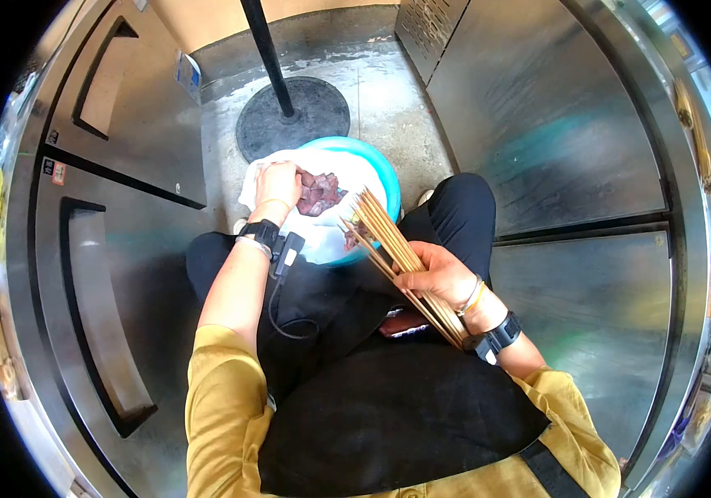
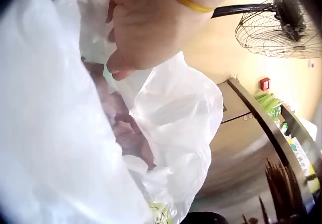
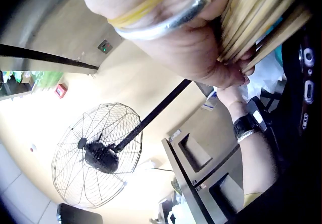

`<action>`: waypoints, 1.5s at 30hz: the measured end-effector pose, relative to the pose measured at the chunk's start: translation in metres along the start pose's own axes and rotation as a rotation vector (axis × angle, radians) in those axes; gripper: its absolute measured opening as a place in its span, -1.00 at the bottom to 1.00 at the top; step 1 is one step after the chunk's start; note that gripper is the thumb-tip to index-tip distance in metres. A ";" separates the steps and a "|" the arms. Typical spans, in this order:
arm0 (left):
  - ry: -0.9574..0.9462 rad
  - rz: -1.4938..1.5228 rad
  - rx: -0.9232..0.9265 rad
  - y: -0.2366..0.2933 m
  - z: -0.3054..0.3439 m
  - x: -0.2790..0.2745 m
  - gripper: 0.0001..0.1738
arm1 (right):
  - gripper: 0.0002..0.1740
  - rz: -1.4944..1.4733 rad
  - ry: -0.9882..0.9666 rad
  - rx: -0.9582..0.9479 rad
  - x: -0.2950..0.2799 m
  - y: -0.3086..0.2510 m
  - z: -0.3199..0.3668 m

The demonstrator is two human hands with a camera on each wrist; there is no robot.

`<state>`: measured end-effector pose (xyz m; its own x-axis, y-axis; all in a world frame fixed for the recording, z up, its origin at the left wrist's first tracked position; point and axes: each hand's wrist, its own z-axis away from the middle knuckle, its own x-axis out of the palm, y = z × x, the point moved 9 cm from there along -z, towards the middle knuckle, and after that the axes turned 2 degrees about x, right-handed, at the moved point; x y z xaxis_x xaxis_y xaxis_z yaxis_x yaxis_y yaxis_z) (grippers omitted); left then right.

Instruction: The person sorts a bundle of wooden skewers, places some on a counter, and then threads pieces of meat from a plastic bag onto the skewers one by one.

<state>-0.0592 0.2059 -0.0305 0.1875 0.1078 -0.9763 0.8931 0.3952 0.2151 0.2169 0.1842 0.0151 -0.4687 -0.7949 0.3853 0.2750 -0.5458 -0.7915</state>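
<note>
Dark red meat pieces [image 1: 320,195] lie in a white plastic bag [image 1: 315,234] inside a teal basin [image 1: 387,176]. My left hand [image 1: 279,184] is at the bag's left side, beside the meat; in the left wrist view the hand [image 2: 146,30] reaches down over the bag [image 2: 176,103], and what its fingertips touch is hidden. My right hand [image 1: 442,276] grips a bundle of wooden skewers [image 1: 401,249], their pointed ends toward the basin. More meat shows beside the tips. In the right wrist view, fingers wrap round the skewers [image 3: 251,20].
Behind the basin stands a black pole on a round base [image 1: 293,116]; a wire fan [image 3: 98,153] shows in the right wrist view. Steel cabinets [image 1: 114,282] flank both sides. A dark phone-like object [image 1: 405,324] lies at the lap, and a cable [image 1: 276,311] hangs by the left wrist.
</note>
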 end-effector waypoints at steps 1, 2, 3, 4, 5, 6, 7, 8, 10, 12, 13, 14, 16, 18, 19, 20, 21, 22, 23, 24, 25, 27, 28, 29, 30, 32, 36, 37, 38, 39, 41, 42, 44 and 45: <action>-0.040 -0.053 -0.011 0.001 -0.002 0.004 -0.74 | -0.74 0.001 0.003 0.002 -0.001 0.001 -0.001; -0.021 -0.069 -0.009 0.002 -0.003 0.004 -0.74 | -0.73 0.002 0.009 0.004 -0.002 0.002 -0.001; -0.002 -0.085 -0.006 0.004 -0.004 0.005 -0.74 | -0.73 0.003 0.015 0.005 -0.004 0.003 -0.001; 0.016 -0.100 -0.002 0.005 -0.005 0.007 -0.73 | -0.73 0.006 0.017 0.003 -0.005 0.003 -0.001; 0.002 -0.083 0.004 0.006 -0.007 0.011 -0.74 | -0.73 0.010 0.018 0.001 -0.006 0.003 -0.002; -0.012 -0.067 0.008 0.006 -0.008 0.015 -0.76 | -0.73 0.013 0.018 0.000 -0.007 0.003 -0.002; -0.026 -0.053 0.012 0.004 -0.009 0.018 -0.77 | -0.74 0.020 0.019 0.002 -0.008 0.003 -0.002; -0.016 -0.048 0.042 0.005 -0.009 0.019 -0.79 | -0.74 0.027 0.018 0.004 -0.008 0.002 -0.002; 0.002 -0.040 0.103 0.008 -0.005 0.018 -0.83 | -0.74 0.036 0.013 0.005 -0.007 0.002 -0.003; 0.042 0.097 0.132 0.006 -0.001 0.013 -0.78 | -0.74 0.043 0.005 0.001 -0.007 0.001 -0.004; 0.062 0.165 0.145 0.006 0.003 0.010 -0.76 | -0.75 0.044 0.004 0.003 -0.007 0.001 -0.005; 0.048 0.212 0.097 0.001 0.007 0.012 -0.77 | -0.75 0.045 0.000 0.006 -0.006 0.002 -0.006; 0.024 0.304 0.000 0.001 0.020 0.001 -0.81 | -0.76 0.054 -0.001 0.011 -0.006 0.002 -0.007; 0.017 0.792 -0.097 -0.011 0.030 0.015 -0.83 | -0.74 0.067 0.006 0.013 -0.005 0.001 -0.008; 0.014 1.038 -0.145 -0.012 0.035 0.017 -0.84 | -0.74 0.057 -0.004 0.007 -0.003 0.001 -0.008; -0.040 1.258 -0.238 -0.013 0.047 0.025 -0.81 | -0.75 0.048 -0.012 0.001 -0.002 0.001 -0.009; -0.056 1.343 -0.266 -0.006 0.054 0.016 -0.80 | -0.75 0.040 -0.020 -0.005 0.000 0.000 -0.009; -0.071 1.428 -0.294 -0.001 0.061 0.011 -0.78 | -0.75 0.048 -0.019 -0.003 0.000 0.000 -0.009; -0.086 1.514 -0.323 0.004 0.067 0.008 -0.77 | -0.74 0.058 -0.019 -0.001 0.001 0.000 -0.010; -0.077 1.536 -0.307 0.010 0.071 0.000 -0.77 | -0.74 0.067 -0.018 0.002 0.001 0.000 -0.009; -0.068 1.558 -0.292 0.015 0.075 -0.007 -0.76 | -0.74 0.055 -0.014 -0.003 0.002 -0.001 -0.009; -0.038 1.554 -0.262 0.022 0.080 -0.020 -0.76 | -0.73 0.030 -0.007 -0.013 0.004 -0.003 -0.009; -0.020 1.529 -0.247 0.025 0.081 -0.025 -0.76 | -0.72 0.030 -0.004 -0.014 0.005 -0.004 -0.008; -0.001 1.504 -0.232 0.027 0.082 -0.029 -0.76 | -0.72 0.031 0.000 -0.015 0.006 -0.004 -0.008; 0.012 1.488 -0.216 0.029 0.083 -0.031 -0.77 | -0.71 0.030 0.005 -0.016 0.006 -0.006 -0.007; 0.039 1.455 -0.180 0.032 0.084 -0.036 -0.77 | -0.73 0.022 0.022 -0.032 0.008 -0.010 -0.006; 0.027 1.424 -0.112 0.039 0.087 -0.037 -0.76 | -0.74 0.001 0.032 -0.046 0.007 -0.010 -0.004; 0.036 1.436 -0.104 0.042 0.088 -0.041 -0.77 | -0.74 0.007 0.036 -0.050 0.007 -0.011 -0.004; 0.045 1.447 -0.096 0.045 0.089 -0.045 -0.77 | -0.74 0.013 0.040 -0.053 0.008 -0.012 -0.004; 0.047 1.448 -0.097 0.047 0.090 -0.046 -0.78 | -0.74 0.019 0.044 -0.057 0.008 -0.013 -0.004; 0.052 1.449 -0.098 0.050 0.091 -0.048 -0.80 | -0.72 0.031 0.025 -0.040 0.007 -0.011 -0.004; 0.062 1.420 -0.096 0.051 0.091 -0.050 -0.80 | -0.72 0.036 0.017 -0.032 0.006 -0.010 -0.005; 0.079 1.361 -0.093 0.051 0.092 -0.053 -0.80 | -0.72 0.022 0.015 -0.046 0.004 -0.009 -0.005; 0.088 1.356 -0.088 0.053 0.093 -0.053 -0.80 | -0.72 0.015 0.015 -0.052 0.004 -0.008 -0.005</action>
<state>0.0158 0.1365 0.0303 0.8599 0.5105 0.0057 0.0001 -0.0113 0.9999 0.2083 0.1870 0.0206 -0.4771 -0.7988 0.3663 0.2384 -0.5189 -0.8209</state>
